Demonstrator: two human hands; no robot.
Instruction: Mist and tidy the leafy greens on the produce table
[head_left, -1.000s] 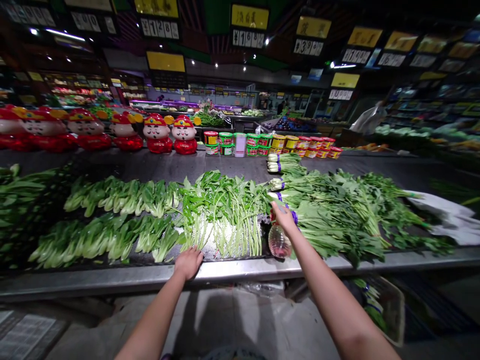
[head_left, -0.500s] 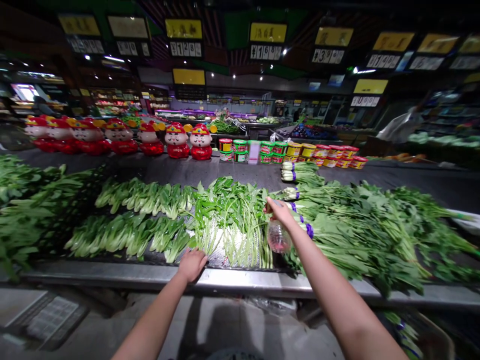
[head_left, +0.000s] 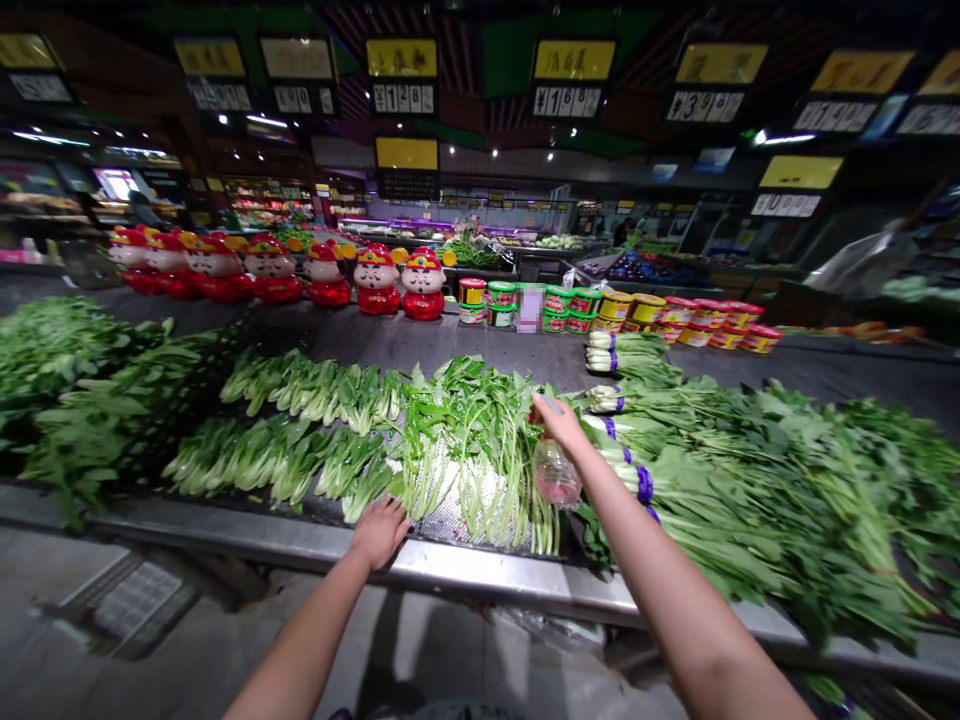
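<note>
My right hand is closed round the top of a clear spray bottle with a reddish tint low down. The bottle hangs over the right side of the loose leafy stems, which lie on a perforated metal tray. How my fingers sit on its head is mostly hidden. My left hand rests with fingers spread at the front of the stand, beside the nearest bok choy. To the right of the bottle are greens bundled with purple bands.
A metal rail runs along the stand's front. Red figurine jars and stacked tubs line the back. More leafy greens lie left beside a black crate wall. Price signs hang overhead.
The view has turned left, so the stand and signs sit further right in the picture. Both hands keep nearly the same pose, the right still holding the spray bottle.
</note>
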